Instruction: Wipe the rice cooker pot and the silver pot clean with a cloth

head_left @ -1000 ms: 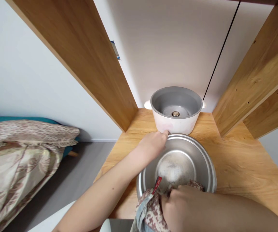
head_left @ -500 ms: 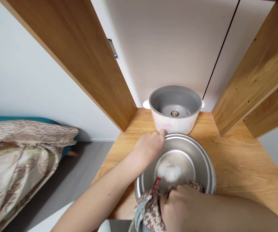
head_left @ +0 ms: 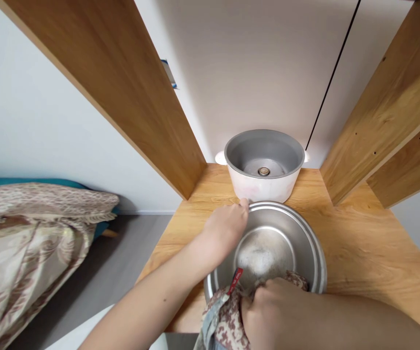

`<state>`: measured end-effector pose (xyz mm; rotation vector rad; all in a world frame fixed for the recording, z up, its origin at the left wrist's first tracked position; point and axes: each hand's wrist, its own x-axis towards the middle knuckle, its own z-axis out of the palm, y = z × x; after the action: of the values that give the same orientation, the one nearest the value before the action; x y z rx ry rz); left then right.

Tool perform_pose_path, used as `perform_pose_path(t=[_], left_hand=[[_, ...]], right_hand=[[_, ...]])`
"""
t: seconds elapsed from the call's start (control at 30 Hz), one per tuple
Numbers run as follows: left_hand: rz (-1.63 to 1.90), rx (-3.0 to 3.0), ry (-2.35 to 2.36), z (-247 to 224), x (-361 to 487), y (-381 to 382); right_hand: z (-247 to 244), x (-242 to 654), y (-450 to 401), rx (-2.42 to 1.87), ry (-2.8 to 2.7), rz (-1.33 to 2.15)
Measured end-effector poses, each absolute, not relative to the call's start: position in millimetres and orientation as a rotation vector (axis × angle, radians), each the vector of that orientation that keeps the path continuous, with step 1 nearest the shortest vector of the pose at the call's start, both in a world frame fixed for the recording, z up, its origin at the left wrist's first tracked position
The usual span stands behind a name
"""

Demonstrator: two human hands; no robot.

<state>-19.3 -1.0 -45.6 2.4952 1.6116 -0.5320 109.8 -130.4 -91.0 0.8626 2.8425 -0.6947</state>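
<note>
A round silver metal basin (head_left: 303,245) with a ridged rim lies on the wooden surface in front of me. My left hand (head_left: 227,224) is closed on its upper left rim, with the thumb at the edge. At the near side, my right hand (head_left: 268,307) is a fist around a brown-and-white patterned cloth (head_left: 228,318). The cloth bears a red tag and a light grey-blue edge. It rests against the basin's inside and hangs over the near rim. The right fingertips are hidden in its folds.
Just behind the basin stands a white pot (head_left: 264,187) with a grey inside and side handles. Wooden posts (head_left: 104,82) rise left and right of the wooden tabletop (head_left: 359,253). At the left, a patterned cover (head_left: 42,233) drapes over teal furniture.
Almost nothing differs. Both hands keep their holds on the basin rim and the cloth, and the view has shifted very slightly.
</note>
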Motion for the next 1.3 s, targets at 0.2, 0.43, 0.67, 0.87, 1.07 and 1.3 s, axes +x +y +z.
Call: perform_pose_path(t=[0.2,0.43,0.67,0.87,1.07,1.3], left_hand=[[-0.563,2.477,1.602,-45,-18,1],[-0.497,2.553,1.562,-46,-18,0],[-0.577,2.532,1.558,-41,-16,0],[-0.574,2.539,1.552,-44,-17,1],[-0.566,2.562,1.535,-49,-18,3],[-0.567,2.552,1.517,-43,-17,2]], right_hand=[[-90,106,-128,0.825,2.753,-0.689],[-87,103,-127,0.854,2.721,-0.675],[-85,105,-124,0.857,2.692,-0.715],[-83,100,-127,0.929,2.645,-0.695],[-80,105,-125,0.917,2.687,-0.752],[-84,100,-127,0.953,2.649,-0.703]])
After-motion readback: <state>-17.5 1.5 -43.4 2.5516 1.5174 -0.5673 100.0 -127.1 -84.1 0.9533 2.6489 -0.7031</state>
